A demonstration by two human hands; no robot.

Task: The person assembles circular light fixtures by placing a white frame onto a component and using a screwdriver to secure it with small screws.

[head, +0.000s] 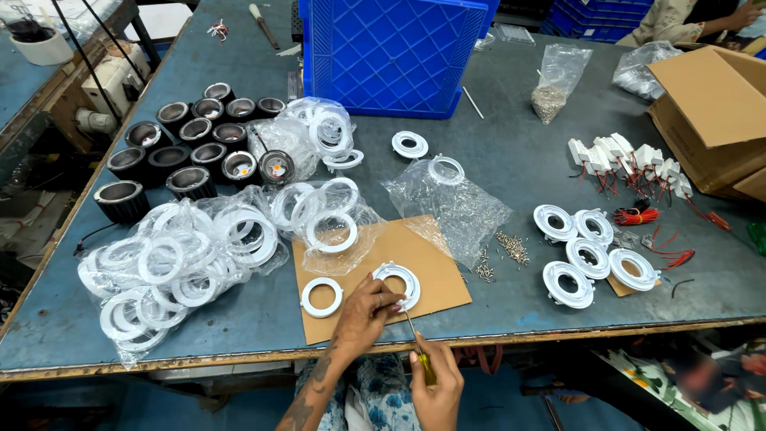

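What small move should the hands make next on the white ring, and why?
Probably press the screwdriver tip down into the white ring and turn. The right hand already holds the tool against the ring, and the left hand steadies the ring on the cardboard sheet.

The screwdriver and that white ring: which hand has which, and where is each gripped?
The right hand grips the screwdriver by its yellow handle. The left hand pins the white ring by its near edge on the cardboard sheet.

The left hand (pixel 363 307) covers the near edge of the white ring (pixel 398 283). The screwdriver (pixel 420 351) tip is too small to see against the ring. The right hand (pixel 437 387) is cut off by the bottom edge. The cardboard box (pixel 710 112) runs off the right edge.
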